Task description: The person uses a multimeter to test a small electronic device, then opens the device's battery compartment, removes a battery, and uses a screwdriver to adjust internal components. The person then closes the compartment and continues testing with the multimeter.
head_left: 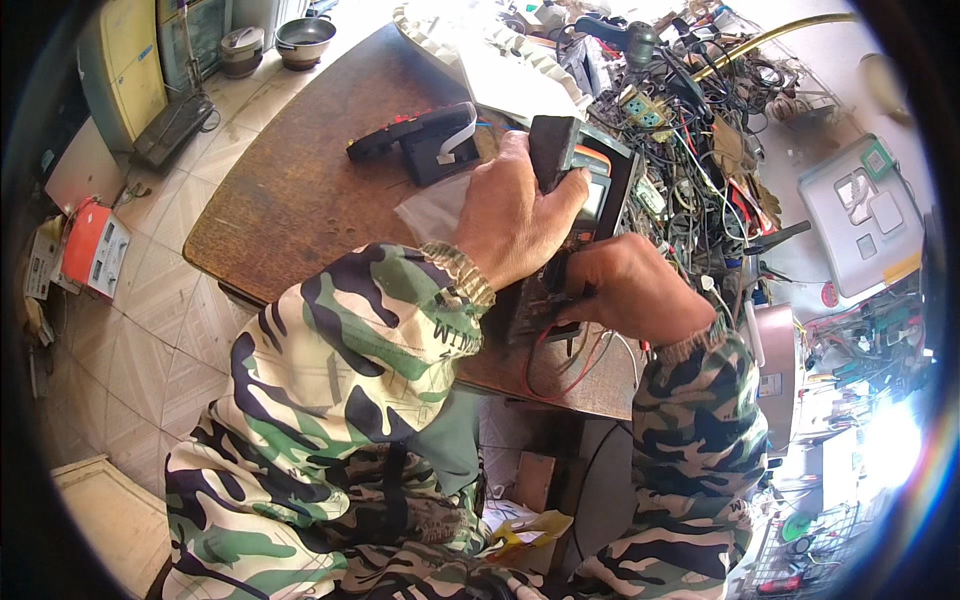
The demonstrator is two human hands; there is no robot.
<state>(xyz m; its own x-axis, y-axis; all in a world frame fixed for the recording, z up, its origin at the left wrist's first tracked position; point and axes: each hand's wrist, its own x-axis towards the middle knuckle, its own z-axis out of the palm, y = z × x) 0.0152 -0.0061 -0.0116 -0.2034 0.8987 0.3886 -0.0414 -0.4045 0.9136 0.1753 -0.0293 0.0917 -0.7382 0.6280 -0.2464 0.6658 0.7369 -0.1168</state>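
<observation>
My left hand (520,215) is closed around a dark rectangular block (553,145), thumb on its right side. Just below and to the right, my right hand (635,285) has its fingers curled at a dark object whose shape is mostly hidden. Red and pale wires (540,372) loop out beneath those fingers toward the table edge. Between the hands and the clutter lies a device with an orange edge and a grey screen (597,198), partly covered. Left of my left hand, a black device with red parts (430,140) and a white strip rests on the brown wooden table (300,180).
A large tangle of cables and electronic parts (690,130) is heaped beyond the table's right side. A clear plastic bag (430,213) lies by my left wrist. On the tiled floor at left stand an orange-and-white box (95,250) and a dark pot (305,42).
</observation>
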